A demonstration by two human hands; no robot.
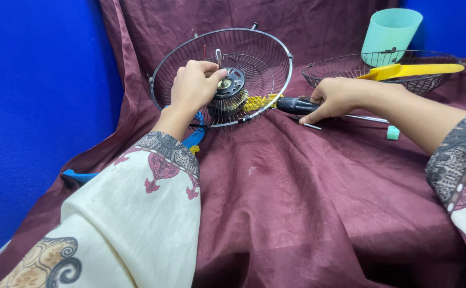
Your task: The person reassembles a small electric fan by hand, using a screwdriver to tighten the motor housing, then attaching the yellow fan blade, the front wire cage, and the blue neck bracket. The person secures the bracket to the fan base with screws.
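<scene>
A round wire fan guard (265, 50) stands tilted on the maroon cloth with the fan motor (232, 90) and its shaft at its centre. My left hand (193, 82) grips the motor hub from the left, fingers curled over it. My right hand (337, 96) rests on the cloth to the right and holds the black handle of a screwdriver (292, 105), whose yellow part points at the guard's lower rim. A small metal screw (312, 126) lies just below that hand.
A second wire guard (350, 66) lies at the back right with a yellow fan blade (419, 70) across it and a mint green cup (390, 32) behind. A small mint piece (393, 133) lies on the cloth. A blue fan body (81, 177) shows under my left sleeve.
</scene>
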